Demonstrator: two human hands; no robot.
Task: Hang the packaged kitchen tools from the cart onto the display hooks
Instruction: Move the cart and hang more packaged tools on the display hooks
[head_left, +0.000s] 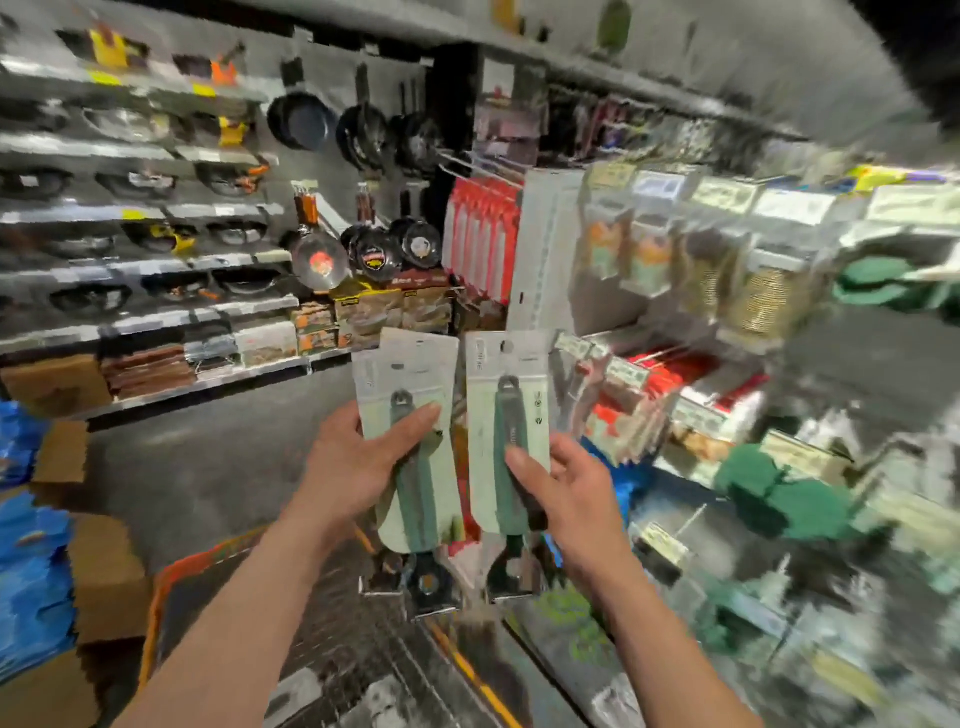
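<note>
The job is only just getting going, I think. The person stands over the orange cart (156, 623) with a pack in each hand, and neither pack is on a hook yet.

The left hand (358, 467) is wrapped around a pale pack with a green-handled tool (415, 374), held up above the cart. The thumb lies across the front. There may be a second pack tucked behind it, but it is too blurry to be sure.

The right hand (566, 493) pinches another pack just like it (498, 374), also above the cart and just beside the first one. Both packs stand upright with their hang holes at the top.

The display hooks (478, 166) are farther up and away from the cart, near some red packs (485, 234) that already hang there.

What is left, as I see it: both packs need to be slid onto hooks. I cannot tell if more packs wait down in the cart, because the picture is smeared there.
</note>
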